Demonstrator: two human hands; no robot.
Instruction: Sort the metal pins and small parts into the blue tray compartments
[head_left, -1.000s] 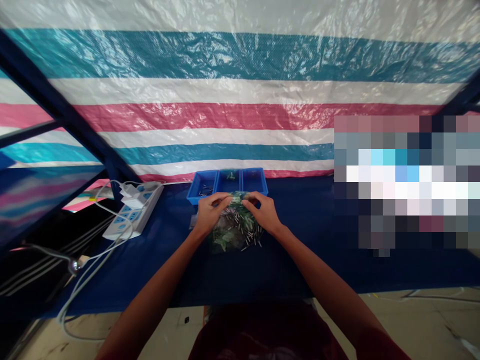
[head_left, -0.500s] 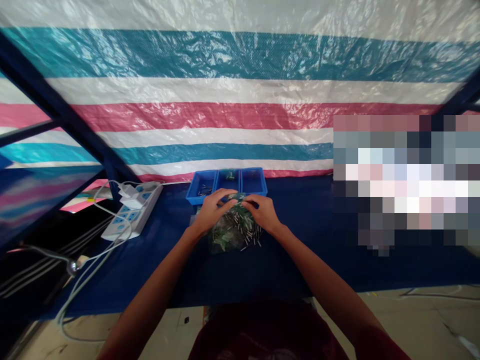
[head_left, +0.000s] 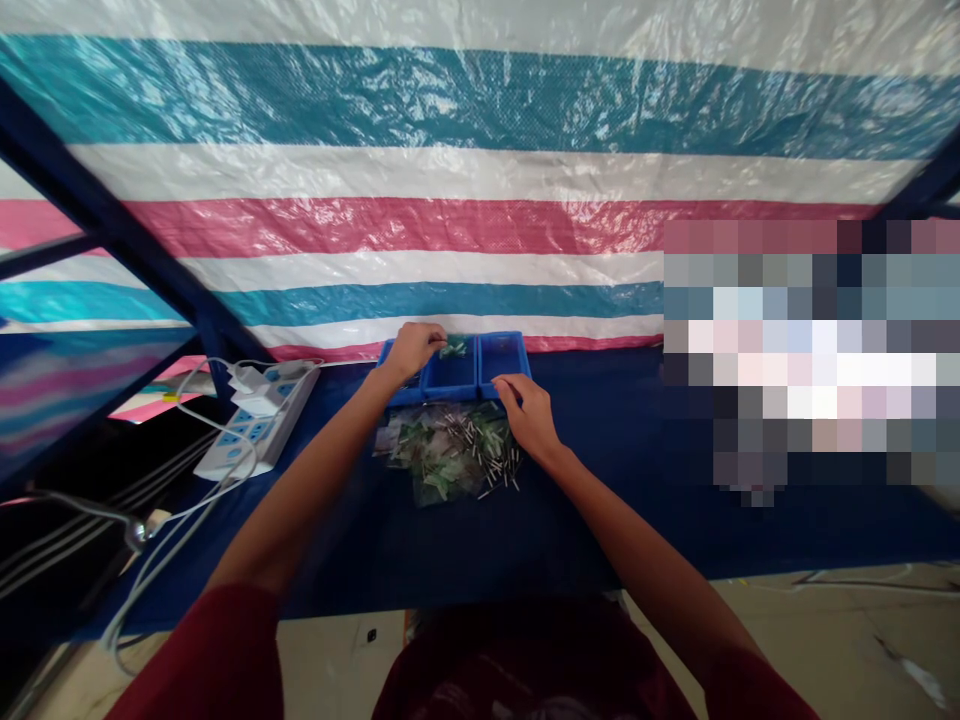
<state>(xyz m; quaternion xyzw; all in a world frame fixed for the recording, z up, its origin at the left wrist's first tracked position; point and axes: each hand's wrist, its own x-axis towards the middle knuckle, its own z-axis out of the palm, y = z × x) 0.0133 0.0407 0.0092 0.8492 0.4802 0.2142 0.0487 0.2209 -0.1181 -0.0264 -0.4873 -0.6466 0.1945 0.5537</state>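
Note:
My left hand (head_left: 416, 350) is over the back of the blue three-part tray (head_left: 450, 393), between its left and middle compartments. Its fingertips are pinched together beside a small clear packet with green in it (head_left: 454, 347); what they hold, if anything, is too small to make out. My right hand (head_left: 529, 408) hovers at the front of the right compartment, thumb and forefinger close together, their contents unclear. Below the tray lies a pile of clear plastic bags with green pieces (head_left: 439, 470). Thin metal pins (head_left: 499, 465) are scattered at the pile's right side.
A white power strip (head_left: 259, 425) with a plugged-in adapter and loose cables stands on the left of the dark blue table (head_left: 600, 450). A striped tarp (head_left: 450, 225) hangs behind. Dark metal frame bars (head_left: 142, 255) slope at the left. The right side is pixelated.
My hands have parted from above the pile. The left has moved up and over the tray; the right has shifted slightly right. More of the bags and pins shows.

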